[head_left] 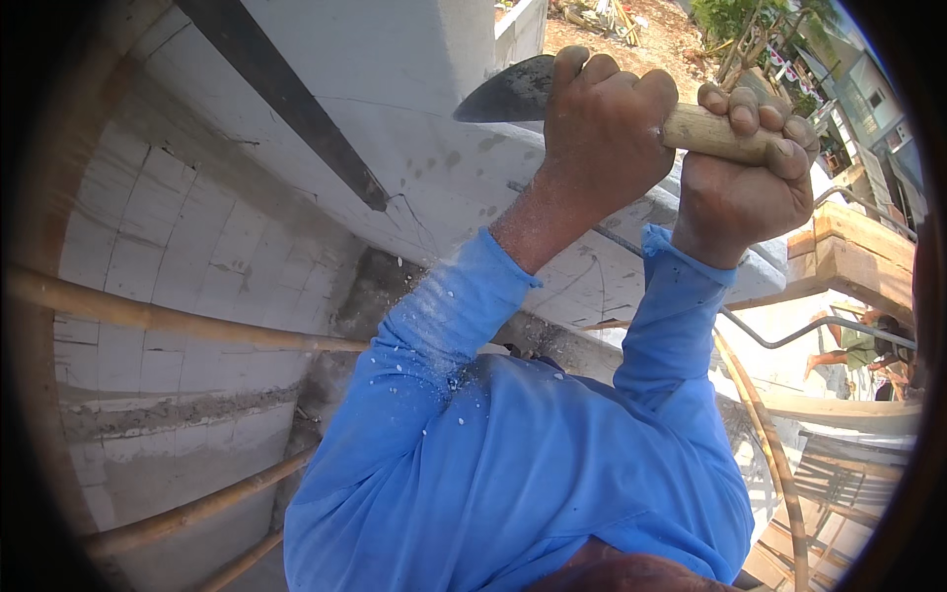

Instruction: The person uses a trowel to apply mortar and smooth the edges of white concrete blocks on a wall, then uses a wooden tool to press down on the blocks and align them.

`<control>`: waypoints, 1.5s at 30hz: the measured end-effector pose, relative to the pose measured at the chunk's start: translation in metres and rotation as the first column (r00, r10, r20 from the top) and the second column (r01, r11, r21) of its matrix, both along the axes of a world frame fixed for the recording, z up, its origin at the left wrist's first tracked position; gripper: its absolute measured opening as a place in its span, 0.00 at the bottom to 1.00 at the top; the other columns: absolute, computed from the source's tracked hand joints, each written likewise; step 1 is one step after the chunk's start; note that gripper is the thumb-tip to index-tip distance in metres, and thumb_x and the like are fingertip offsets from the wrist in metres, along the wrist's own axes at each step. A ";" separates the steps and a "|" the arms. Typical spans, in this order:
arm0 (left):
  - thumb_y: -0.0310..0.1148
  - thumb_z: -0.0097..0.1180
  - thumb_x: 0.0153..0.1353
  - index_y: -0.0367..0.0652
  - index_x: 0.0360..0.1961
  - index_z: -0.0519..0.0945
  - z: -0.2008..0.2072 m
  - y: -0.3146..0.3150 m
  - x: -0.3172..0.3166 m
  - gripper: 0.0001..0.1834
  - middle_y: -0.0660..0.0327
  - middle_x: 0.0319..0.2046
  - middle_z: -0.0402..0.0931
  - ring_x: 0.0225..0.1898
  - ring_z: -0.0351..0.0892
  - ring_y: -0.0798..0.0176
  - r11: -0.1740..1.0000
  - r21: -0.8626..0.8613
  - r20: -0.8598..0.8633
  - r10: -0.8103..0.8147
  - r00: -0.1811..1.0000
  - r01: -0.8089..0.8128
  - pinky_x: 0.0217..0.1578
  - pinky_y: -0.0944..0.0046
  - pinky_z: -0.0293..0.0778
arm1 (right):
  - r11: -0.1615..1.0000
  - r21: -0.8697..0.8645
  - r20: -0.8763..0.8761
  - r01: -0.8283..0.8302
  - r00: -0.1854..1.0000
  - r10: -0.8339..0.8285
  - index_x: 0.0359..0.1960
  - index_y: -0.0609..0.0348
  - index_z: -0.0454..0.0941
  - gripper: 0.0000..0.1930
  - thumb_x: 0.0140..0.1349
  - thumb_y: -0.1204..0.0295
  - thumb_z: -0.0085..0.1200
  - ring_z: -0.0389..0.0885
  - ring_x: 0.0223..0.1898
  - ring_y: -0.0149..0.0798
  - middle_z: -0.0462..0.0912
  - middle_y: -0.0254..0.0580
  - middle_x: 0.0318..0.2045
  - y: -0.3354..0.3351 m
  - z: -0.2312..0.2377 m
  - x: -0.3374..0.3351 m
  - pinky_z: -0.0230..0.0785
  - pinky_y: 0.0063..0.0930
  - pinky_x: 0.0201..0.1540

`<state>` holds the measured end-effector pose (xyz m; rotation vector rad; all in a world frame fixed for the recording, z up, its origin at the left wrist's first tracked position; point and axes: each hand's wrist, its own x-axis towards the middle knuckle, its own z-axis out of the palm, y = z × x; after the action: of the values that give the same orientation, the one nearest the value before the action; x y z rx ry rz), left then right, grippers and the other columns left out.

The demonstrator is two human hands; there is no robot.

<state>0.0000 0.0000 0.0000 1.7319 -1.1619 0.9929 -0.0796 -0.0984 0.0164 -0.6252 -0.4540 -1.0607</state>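
My left hand is closed in a fist around a wooden-handled tool, close to its dark blade. The blade is broad and curved, and its pointed end faces left. Behind it, my right hand wraps the pale wooden handle near its butt. Both arms are raised in front of me in blue sleeves. White chips and dust scatter over and beside my left sleeve. A pale smooth surface lies beyond my hands; whether the blade touches it, I cannot tell.
A long dark bar slants down from the top left. Bamboo poles cross in front of the white block wall at left. Bent metal rods and stacked timber are at right. Another person is farther off at right.
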 end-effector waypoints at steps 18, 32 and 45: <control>0.33 0.58 0.43 0.51 0.24 0.79 -0.025 -0.032 0.063 0.04 0.57 0.19 0.78 0.27 0.80 0.55 0.953 0.252 -0.240 -0.106 0.965 0.167 0.41 0.57 0.70 | 0.906 0.255 -0.298 0.338 0.919 -0.259 0.27 0.54 0.66 0.12 0.39 0.83 0.44 0.72 0.23 0.42 0.70 0.42 0.25 -0.013 -0.018 0.061 0.71 0.55 0.36; 0.30 0.60 0.38 0.49 0.17 0.75 -0.003 -0.027 0.012 0.05 0.60 0.14 0.73 0.24 0.76 0.57 0.988 -0.081 -0.019 -0.137 0.990 0.135 0.38 0.59 0.67 | 0.974 0.028 -0.075 0.224 0.972 -0.221 0.24 0.55 0.71 0.09 0.39 0.80 0.45 0.75 0.24 0.44 0.73 0.42 0.24 -0.004 0.015 0.011 0.70 0.54 0.34; 0.32 0.57 0.43 0.49 0.23 0.76 -0.036 -0.033 0.059 0.03 0.59 0.17 0.76 0.27 0.79 0.54 0.925 0.292 -0.127 -0.215 0.968 0.243 0.38 0.58 0.70 | 0.885 0.256 -0.221 0.388 0.915 -0.338 0.28 0.56 0.64 0.11 0.42 0.85 0.44 0.75 0.22 0.43 0.70 0.43 0.22 -0.006 -0.036 0.049 0.77 0.46 0.30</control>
<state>0.0590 -0.0332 -0.0362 1.8044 -1.4790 0.6073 -0.0309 -0.1049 -0.0193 -0.5384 -0.0185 -1.3893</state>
